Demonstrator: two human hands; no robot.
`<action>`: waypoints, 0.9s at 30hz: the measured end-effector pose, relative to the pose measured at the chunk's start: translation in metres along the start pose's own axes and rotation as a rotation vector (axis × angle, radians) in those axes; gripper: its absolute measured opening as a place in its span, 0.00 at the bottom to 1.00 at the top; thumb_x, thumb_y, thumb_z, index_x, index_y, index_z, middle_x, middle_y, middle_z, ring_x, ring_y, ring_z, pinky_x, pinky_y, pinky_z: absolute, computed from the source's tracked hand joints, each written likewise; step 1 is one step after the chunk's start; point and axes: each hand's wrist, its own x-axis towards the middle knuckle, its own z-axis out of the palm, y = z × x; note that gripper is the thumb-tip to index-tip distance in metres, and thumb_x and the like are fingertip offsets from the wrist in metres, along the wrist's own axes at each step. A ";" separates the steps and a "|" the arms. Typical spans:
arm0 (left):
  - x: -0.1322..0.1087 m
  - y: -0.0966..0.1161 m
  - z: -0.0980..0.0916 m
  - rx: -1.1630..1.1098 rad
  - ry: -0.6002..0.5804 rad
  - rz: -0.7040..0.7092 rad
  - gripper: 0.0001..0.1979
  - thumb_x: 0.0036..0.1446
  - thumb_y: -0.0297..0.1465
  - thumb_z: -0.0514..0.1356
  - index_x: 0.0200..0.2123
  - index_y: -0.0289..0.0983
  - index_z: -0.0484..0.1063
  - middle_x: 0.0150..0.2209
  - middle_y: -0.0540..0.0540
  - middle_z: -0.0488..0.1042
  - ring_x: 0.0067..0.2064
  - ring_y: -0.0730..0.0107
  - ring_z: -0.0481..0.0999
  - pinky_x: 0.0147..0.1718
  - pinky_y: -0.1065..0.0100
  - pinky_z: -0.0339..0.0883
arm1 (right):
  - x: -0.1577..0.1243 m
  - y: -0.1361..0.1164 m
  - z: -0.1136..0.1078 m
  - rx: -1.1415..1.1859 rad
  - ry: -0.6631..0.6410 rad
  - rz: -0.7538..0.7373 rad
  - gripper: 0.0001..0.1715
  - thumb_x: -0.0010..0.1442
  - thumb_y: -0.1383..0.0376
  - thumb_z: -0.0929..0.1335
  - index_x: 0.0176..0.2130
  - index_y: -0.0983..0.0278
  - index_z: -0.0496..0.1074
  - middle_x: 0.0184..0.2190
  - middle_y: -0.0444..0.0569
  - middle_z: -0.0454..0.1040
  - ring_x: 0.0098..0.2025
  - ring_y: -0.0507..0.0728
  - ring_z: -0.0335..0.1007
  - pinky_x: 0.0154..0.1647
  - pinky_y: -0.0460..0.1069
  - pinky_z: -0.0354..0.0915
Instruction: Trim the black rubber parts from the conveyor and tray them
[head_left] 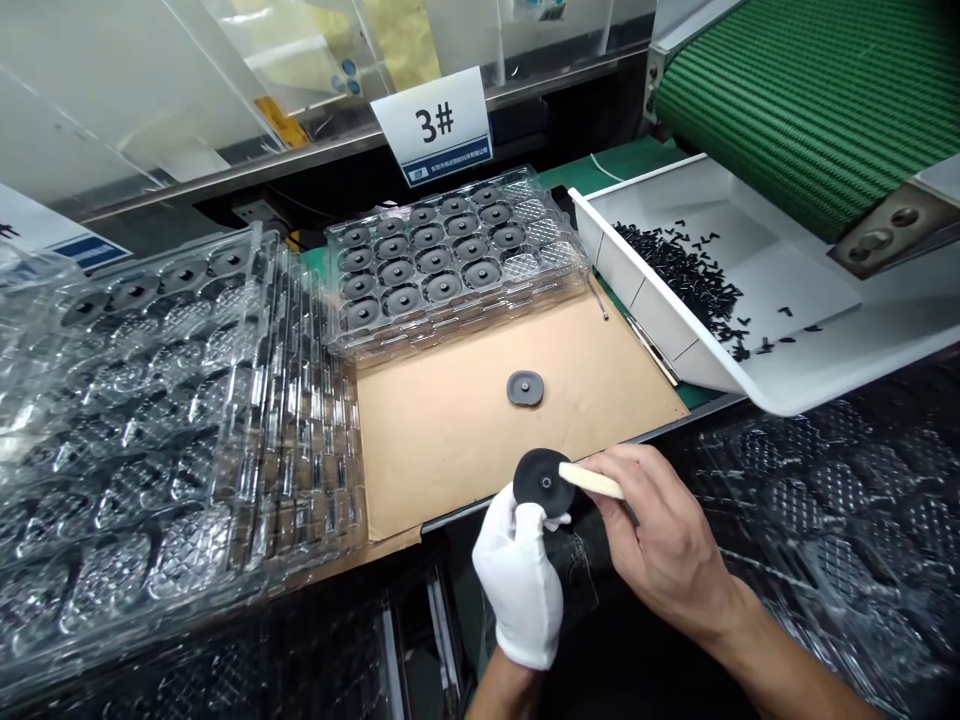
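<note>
My left hand (519, 580), in a white glove, is closed on a round black disc part (541, 481) and holds it up near the front edge of the bench. My bare right hand (660, 540) grips a pale stick-like tool (591, 480) whose tip touches the disc's right side. A second grey disc part (525, 388) lies loose on the brown cardboard sheet (450, 420), a little beyond my hands.
A clear blister tray (450, 260) filled with black discs sits at the back of the cardboard. Stacks of clear trays (165, 420) stand at the left. A white bin (750, 290) of small black pieces sits at the right under a green conveyor (795, 100). A "3#" sign (439, 125) stands behind.
</note>
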 end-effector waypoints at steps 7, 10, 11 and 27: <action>0.001 -0.007 -0.011 0.090 -0.120 0.149 0.15 0.68 0.35 0.55 0.47 0.40 0.81 0.46 0.44 0.84 0.46 0.63 0.82 0.48 0.67 0.75 | 0.005 0.004 -0.001 0.001 -0.071 -0.040 0.17 0.69 0.76 0.66 0.55 0.65 0.71 0.47 0.55 0.73 0.49 0.58 0.70 0.52 0.55 0.70; 0.001 -0.011 -0.011 0.088 -0.170 0.153 0.16 0.67 0.35 0.56 0.48 0.39 0.82 0.48 0.43 0.84 0.48 0.61 0.82 0.52 0.65 0.74 | 0.012 0.003 0.000 0.023 -0.170 -0.044 0.16 0.70 0.75 0.65 0.55 0.64 0.72 0.46 0.54 0.74 0.48 0.59 0.69 0.52 0.57 0.69; 0.000 -0.011 -0.010 0.092 -0.176 0.135 0.15 0.66 0.33 0.56 0.47 0.39 0.82 0.46 0.44 0.84 0.47 0.62 0.82 0.51 0.65 0.74 | 0.016 0.002 0.000 0.043 -0.215 -0.048 0.15 0.71 0.74 0.65 0.54 0.63 0.72 0.45 0.53 0.74 0.49 0.59 0.69 0.52 0.57 0.69; 0.002 -0.003 0.000 0.004 -0.120 -0.052 0.08 0.62 0.32 0.61 0.32 0.37 0.79 0.27 0.53 0.74 0.29 0.75 0.69 0.33 0.74 0.67 | 0.011 -0.002 0.002 0.038 -0.174 -0.002 0.12 0.70 0.71 0.67 0.52 0.62 0.72 0.44 0.51 0.76 0.48 0.59 0.69 0.52 0.56 0.65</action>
